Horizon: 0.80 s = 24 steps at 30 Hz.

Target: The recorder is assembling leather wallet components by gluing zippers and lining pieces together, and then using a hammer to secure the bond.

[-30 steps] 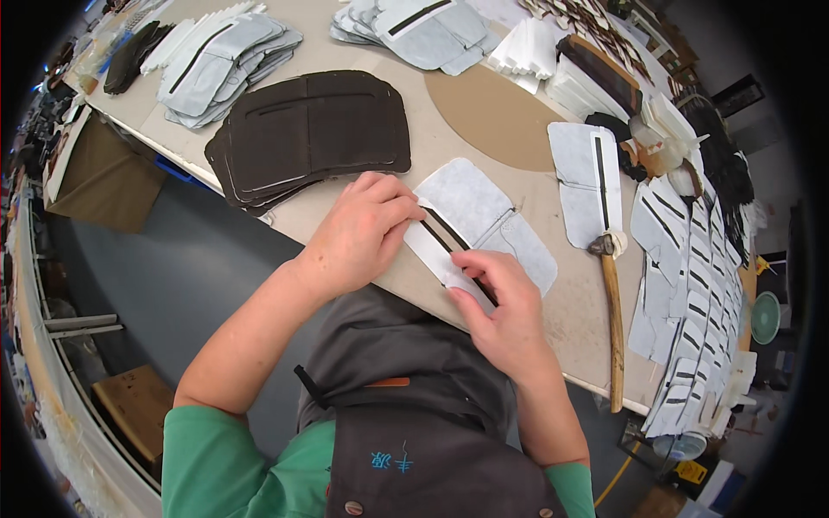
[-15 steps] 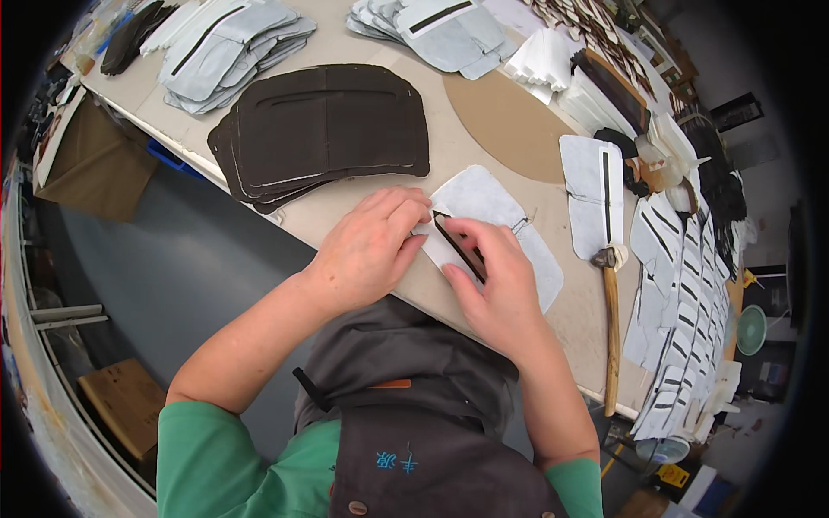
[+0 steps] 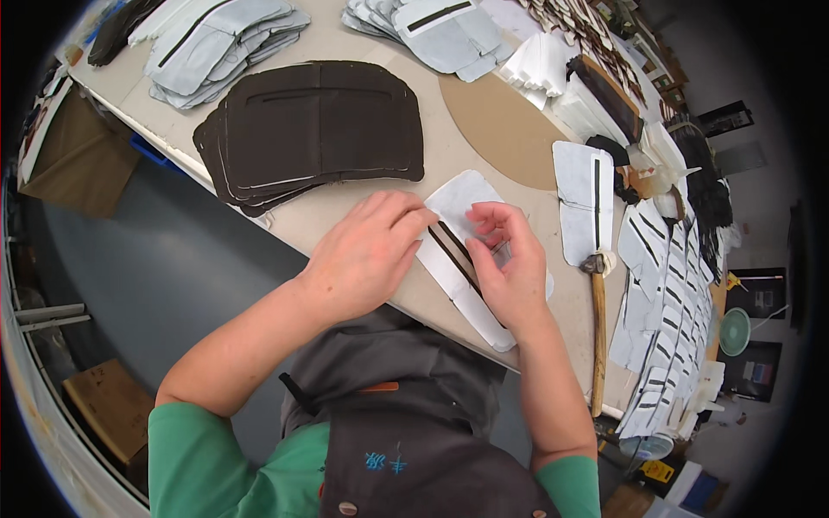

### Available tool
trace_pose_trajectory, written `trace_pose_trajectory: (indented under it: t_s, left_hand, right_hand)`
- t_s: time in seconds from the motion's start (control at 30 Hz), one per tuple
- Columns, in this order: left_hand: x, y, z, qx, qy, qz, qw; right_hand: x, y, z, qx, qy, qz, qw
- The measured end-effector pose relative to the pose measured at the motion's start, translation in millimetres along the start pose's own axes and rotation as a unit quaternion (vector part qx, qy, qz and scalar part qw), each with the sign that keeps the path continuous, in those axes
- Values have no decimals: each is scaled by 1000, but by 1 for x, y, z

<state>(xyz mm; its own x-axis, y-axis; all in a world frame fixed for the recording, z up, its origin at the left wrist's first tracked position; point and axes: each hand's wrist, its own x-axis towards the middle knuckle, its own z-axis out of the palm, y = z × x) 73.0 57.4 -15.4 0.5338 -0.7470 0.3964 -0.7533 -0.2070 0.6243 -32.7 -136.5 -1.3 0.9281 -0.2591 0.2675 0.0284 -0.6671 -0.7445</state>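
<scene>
A pale grey-white fabric panel (image 3: 463,192) lies at the table's near edge, with a long slit edged by two dark strips running across it. My left hand (image 3: 363,255) is closed, its fingertips pinching the panel by the slit's upper left end. Over the panel's right part hovers my right hand (image 3: 518,272), its fingers loosely curled and thumb apart from them, with nothing visible between. Beyond my left hand lies a stack of dark brown panels (image 3: 324,125). To the right a hammer with a wooden handle (image 3: 599,345) has its head against another grey-white panel (image 3: 580,198).
Stacks of grey-white panels (image 3: 203,52) stand at the far left and far middle. A tan curved board (image 3: 496,129) lies on the table (image 3: 389,293). Along the right edge are overlapping slit panels (image 3: 661,328), a brush (image 3: 604,95) and white strips (image 3: 535,69).
My right hand has opened and lifted off the slit, moving slightly right. The slit's lower flap now lies flatter, showing both dark edges. My left hand stays at the slit's end.
</scene>
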Motion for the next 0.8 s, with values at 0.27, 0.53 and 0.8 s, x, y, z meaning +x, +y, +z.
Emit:
trace_pose_trajectory:
  t_s: [0.27,0.53,0.8]
  left_hand:
    - [-7,-8,7,33,3,58,998]
    - [2,-10,4,61,-12,93,994]
    - [-2,32,24,29,-28,116,992]
  right_hand:
    - [62,15,9,42,-153,147,976]
    - [48,26,-14,181,-162,122,962]
    - [-74,17,-71,133,-27,174,975]
